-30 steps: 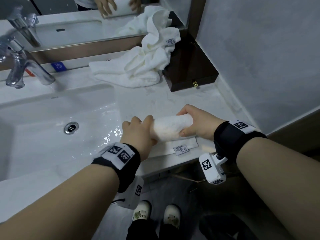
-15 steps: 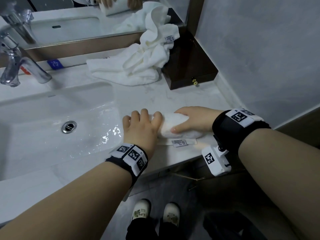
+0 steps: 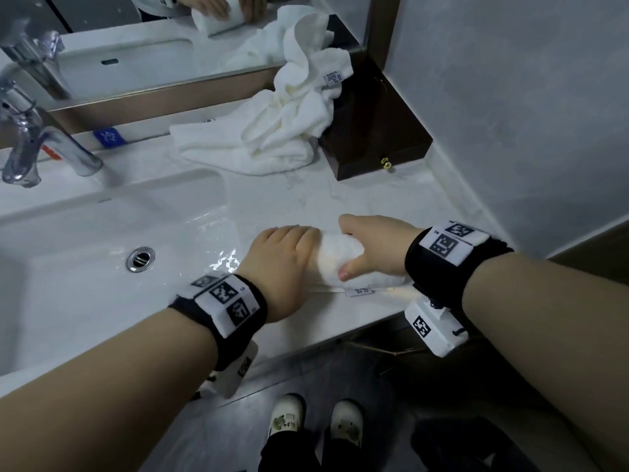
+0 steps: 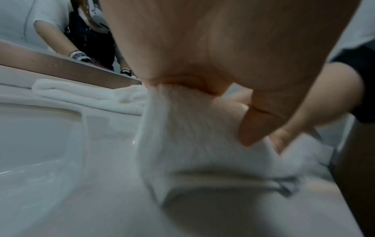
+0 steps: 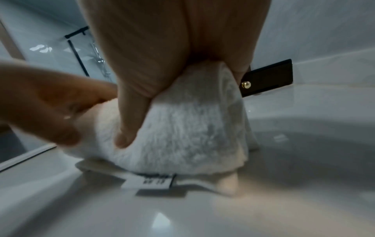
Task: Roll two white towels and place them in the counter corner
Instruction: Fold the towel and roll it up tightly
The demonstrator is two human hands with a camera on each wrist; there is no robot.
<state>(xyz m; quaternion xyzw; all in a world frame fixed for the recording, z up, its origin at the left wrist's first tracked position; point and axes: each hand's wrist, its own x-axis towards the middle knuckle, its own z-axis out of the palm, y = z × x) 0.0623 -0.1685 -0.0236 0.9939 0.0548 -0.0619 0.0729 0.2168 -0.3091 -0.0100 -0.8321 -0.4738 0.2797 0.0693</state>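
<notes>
Nearby, white marble counter (image 3: 367, 199), sink (image 3: 102, 240), mirror (image 3: 136, 46), grey wall (image 3: 510, 97)

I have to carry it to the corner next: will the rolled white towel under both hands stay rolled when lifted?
Probably only if gripped. The rolled white terry towel looks soft, and its tagged loose edge lies flat on the counter, so it may unroll. It seems light.

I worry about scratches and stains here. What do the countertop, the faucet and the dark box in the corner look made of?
Countertop: white with faint grey veining and glossy reflections, likely marble or an imitation.
Faucet: mirror-bright silver, probably chromed metal.
Dark box: deep brown with a satin sheen and a small brass-coloured knob, probably stained wood or veneer.
</notes>
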